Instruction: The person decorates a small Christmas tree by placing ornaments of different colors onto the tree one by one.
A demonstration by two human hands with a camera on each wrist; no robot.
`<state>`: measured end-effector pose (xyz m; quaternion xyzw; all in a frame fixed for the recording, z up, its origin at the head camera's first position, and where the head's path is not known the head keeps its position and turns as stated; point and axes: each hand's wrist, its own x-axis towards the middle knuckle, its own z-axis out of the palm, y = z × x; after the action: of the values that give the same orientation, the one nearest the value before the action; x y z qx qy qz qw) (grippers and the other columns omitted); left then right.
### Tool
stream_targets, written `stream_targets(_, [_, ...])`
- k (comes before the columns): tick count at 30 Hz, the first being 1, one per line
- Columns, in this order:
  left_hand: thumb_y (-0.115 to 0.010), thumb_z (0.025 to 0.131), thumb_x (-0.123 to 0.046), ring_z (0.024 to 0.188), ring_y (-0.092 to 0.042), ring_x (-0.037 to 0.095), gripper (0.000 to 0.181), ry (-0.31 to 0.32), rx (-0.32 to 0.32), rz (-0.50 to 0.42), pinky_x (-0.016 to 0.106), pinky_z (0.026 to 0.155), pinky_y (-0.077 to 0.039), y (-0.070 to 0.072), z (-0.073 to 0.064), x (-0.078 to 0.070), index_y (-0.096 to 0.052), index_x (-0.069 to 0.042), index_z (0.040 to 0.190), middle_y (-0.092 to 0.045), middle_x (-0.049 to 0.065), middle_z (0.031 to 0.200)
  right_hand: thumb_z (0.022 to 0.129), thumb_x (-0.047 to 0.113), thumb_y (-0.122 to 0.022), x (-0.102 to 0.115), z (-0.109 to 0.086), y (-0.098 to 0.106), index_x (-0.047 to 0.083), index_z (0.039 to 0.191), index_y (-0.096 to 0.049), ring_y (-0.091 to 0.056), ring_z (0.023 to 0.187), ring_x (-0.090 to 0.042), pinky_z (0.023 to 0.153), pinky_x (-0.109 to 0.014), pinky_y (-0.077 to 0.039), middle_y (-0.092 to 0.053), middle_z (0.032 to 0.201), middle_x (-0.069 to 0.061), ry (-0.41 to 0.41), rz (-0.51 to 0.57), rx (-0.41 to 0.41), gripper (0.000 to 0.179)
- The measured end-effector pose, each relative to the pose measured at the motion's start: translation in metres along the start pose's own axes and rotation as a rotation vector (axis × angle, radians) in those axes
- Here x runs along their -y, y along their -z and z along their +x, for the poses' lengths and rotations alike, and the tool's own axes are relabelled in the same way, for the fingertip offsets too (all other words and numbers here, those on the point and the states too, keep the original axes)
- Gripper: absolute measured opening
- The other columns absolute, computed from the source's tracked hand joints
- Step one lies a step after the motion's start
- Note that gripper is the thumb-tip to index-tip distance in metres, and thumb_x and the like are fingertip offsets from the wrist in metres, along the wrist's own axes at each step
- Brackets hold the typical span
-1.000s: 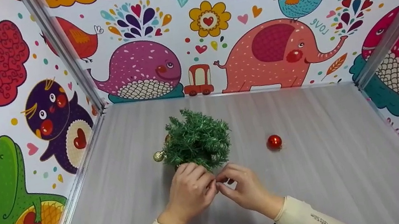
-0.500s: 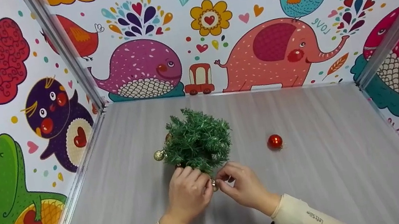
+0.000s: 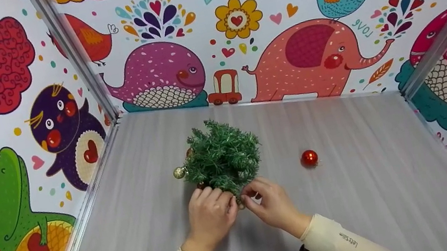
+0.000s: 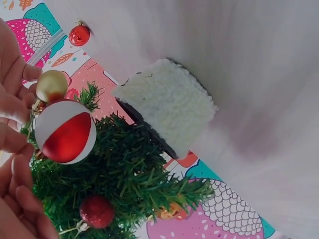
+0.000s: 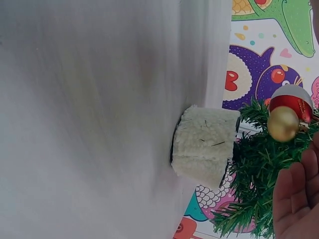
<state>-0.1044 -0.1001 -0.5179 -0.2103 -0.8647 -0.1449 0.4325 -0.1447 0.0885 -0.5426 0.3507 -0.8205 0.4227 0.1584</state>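
Observation:
A small green Christmas tree point(image 3: 224, 157) stands on the table on a white fluffy base point(image 4: 167, 104). My left hand point(image 3: 211, 212) is at its near side, fingers curled and thumb and index pinching at a branch tip. My right hand point(image 3: 274, 204) meets it there, thumb and forefinger pinching at the top of a gold bauble point(image 5: 283, 123). The exact pinch points are partly hidden. Beside the gold bauble hangs a red-and-white bauble point(image 4: 65, 132), with a dark red glittery one point(image 4: 97, 211) further along the tree.
A loose red bauble point(image 3: 309, 158) lies on the grey table point(image 3: 368, 192), right of the tree. From the tree's left side sticks out a gold glittery bauble point(image 3: 179, 173). Printed walls point(image 3: 168, 75) enclose the table at the back and sides.
The gold bauble between the hands, hidden at first, has come into sight below the fingertips. Both hands have shifted slightly while staying at the tree's near side. The loose red bauble lies still.

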Motion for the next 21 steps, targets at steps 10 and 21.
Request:
stream_targets(10, [-0.076,0.072,-0.015,0.056,-0.051,0.019,0.009,0.034,-0.068,0.023,0.035,0.054,-0.036,-0.0035,0.0014,-0.0007,-0.069,-0.014,0.066,-0.061,-0.003,0.063,0.089,0.009,-0.071,-0.0019,0.0024,-0.0023,0.017,0.089,-0.068,-0.06,0.078,-0.005,0.062,-0.033,-0.056,-0.06,0.086,0.009,0.026,-0.026,-0.046,0.009])
stream_targets(21, [-0.076,0.073,-0.014,0.058,-0.053,0.021,0.011,0.048,-0.033,0.04,0.035,0.056,-0.038,-0.0053,-0.0005,-0.0004,-0.068,-0.013,0.065,-0.061,-0.001,0.063,0.088,0.01,-0.072,-0.0031,0.0043,-0.0039,0.017,0.089,-0.067,-0.061,0.077,-0.007,0.064,-0.028,-0.054,-0.06,0.087,0.01,-0.019,-0.06,-0.026,0.009])
